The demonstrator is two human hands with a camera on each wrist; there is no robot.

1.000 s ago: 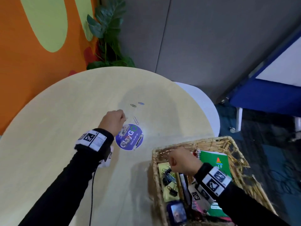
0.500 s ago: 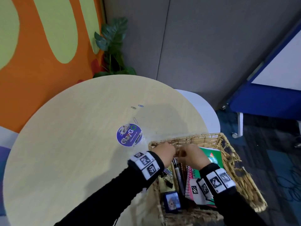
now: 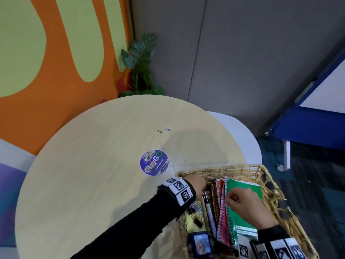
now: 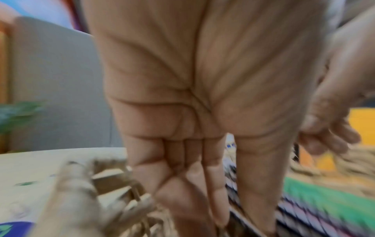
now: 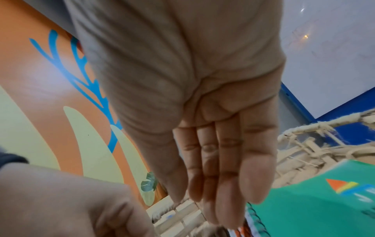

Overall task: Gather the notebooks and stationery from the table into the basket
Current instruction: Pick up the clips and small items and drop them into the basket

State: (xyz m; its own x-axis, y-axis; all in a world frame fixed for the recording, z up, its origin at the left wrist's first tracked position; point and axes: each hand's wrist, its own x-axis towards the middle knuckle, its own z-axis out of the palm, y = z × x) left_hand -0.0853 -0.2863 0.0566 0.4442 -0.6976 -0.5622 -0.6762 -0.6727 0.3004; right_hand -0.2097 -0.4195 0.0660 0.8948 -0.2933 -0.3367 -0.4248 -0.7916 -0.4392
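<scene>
Wicker basket (image 3: 240, 168) at four o'clock holds both hands, left hand (image 3: 196, 183) and right hand (image 3: 246, 204), fingers straight, gripping nothing; three small wire paperclips (image 3: 164, 130) at twelve o'clock risk being overlooked.

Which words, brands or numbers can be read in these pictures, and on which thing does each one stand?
"Clean as you go": on the round blue sticker on the table.
Large logo on the same sticker: ends in "GO"; the rest is unclear.
White label on the green notebook in the basket: too small to read.
Small dark box: print blurred.
Wrist bands: coded squares only.
</scene>
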